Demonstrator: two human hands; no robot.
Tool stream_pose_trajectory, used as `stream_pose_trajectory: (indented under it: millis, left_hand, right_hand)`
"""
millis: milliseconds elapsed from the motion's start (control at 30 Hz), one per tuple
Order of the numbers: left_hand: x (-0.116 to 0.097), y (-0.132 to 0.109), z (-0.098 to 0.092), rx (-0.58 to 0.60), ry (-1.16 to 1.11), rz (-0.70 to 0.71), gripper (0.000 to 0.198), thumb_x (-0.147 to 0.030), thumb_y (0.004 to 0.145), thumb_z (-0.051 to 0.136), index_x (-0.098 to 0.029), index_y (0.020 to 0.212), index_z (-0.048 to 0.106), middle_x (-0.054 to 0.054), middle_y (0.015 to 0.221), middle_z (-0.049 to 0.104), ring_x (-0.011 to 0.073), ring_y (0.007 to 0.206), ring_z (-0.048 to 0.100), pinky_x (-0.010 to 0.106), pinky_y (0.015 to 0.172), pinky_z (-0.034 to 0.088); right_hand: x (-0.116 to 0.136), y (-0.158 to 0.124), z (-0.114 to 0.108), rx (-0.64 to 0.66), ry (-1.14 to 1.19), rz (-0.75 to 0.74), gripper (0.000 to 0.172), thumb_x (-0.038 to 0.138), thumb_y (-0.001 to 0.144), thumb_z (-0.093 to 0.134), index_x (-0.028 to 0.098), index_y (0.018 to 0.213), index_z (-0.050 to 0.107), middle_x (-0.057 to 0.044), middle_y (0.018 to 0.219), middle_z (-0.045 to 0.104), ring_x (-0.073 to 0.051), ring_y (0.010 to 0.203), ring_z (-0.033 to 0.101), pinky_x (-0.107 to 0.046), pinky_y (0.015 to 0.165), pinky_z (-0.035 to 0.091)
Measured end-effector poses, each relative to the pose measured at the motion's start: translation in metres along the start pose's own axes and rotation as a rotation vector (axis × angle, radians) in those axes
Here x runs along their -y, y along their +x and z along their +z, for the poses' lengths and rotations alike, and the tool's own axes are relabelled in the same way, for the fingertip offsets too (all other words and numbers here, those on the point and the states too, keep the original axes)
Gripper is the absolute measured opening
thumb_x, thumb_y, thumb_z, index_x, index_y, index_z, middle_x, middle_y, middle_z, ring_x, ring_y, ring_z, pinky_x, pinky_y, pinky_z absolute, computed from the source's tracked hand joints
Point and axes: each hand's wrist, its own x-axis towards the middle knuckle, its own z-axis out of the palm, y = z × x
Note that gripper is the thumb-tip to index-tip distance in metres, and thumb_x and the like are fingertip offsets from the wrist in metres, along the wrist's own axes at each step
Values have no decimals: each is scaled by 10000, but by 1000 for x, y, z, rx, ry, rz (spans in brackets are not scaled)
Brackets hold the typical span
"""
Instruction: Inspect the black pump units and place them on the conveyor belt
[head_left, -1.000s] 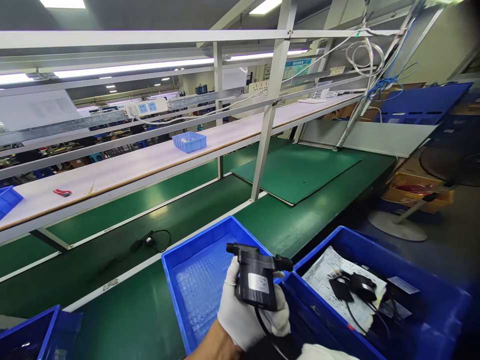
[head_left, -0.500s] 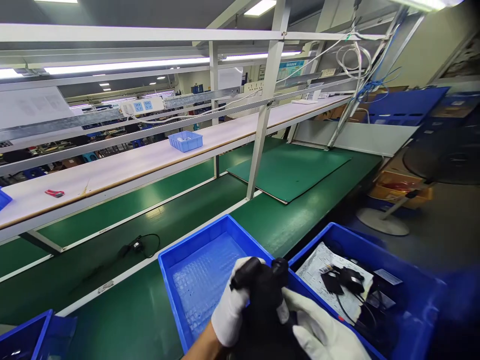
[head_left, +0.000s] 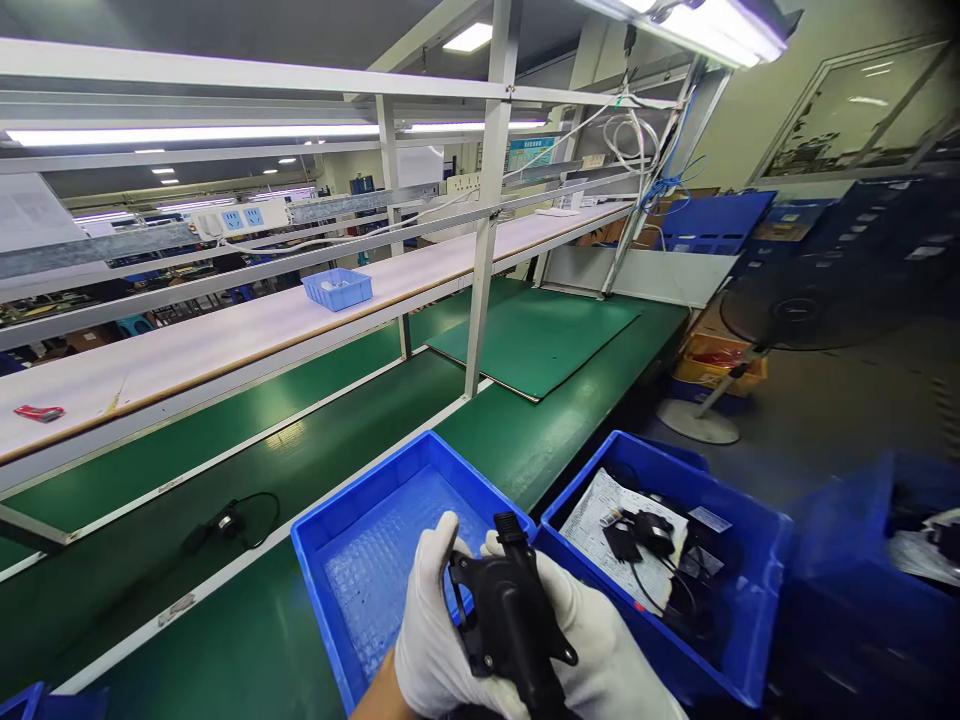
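At the near side of a blue box [head_left: 375,570], a black pump [head_left: 499,605] is being held up, not resting on anything but the person's hands. It is tilting, and its ridged pipe end is pointing away from the person. The left hand [head_left: 431,625], wearing a white glove, is gripping one side with its thumb sticking up. The right hand [head_left: 596,645], also gloved, is grasping the other side. The lowest part of the pump is running out of view.

As for how far things are along, this pump seems to be partway through being handled, and it is not lying in a box yet. Just to the right, a second box [head_left: 750,560] is holding a sheet of paper [head_left: 589,522], with small black parts [head_left: 652,535] lying on it. Whether those are done or waiting, the view is not telling.

Farther out, a black thing with a cord [head_left: 226,520] is lying on the dark green belt [head_left: 337,440], well apart from the hands. Past that, a small tray [head_left: 349,297] and a red thing [head_left: 39,413] are sitting on a pale shelf [head_left: 187,345]. Off to the right, a fan [head_left: 795,310] is standing near a yellow box [head_left: 716,375].
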Motion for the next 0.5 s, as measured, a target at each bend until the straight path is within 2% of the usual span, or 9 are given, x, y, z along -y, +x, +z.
stream_pose_trajectory:
  millis: [133, 367, 500]
  left_hand:
    - [-5, 3, -1, 20, -2, 26, 1663, -818, 215, 893, -265, 1633, 224, 109, 1175, 547, 369, 1050, 626, 521, 942, 507]
    - [-15, 13, 1, 73, -24, 83, 1559, -859, 288, 831, -450, 1620, 133, 51, 1158, 511, 334, 1008, 618, 572, 968, 458]
    - [-15, 13, 0, 71, -63, 72, 1539, -867, 297, 820, -445, 1621, 160, 51, 1174, 513, 324, 1015, 616, 558, 992, 452]
  right_hand:
    - [9, 2, -1, 14, 24, 53, 598, 434, 698, 921, 265, 1240, 732, -76, 1123, 813, -271, 978, 782, -303, 908, 647]
    - [15, 1, -3, 14, 54, 78, 628, 385, 686, 939, 275, 1266, 726, -81, 1215, 795, -256, 1005, 773, -278, 926, 633]
    - [14, 1, -2, -32, 69, 63, 672, 393, 642, 967, 256, 1260, 741, -92, 1193, 804, -279, 993, 777, -304, 926, 636]
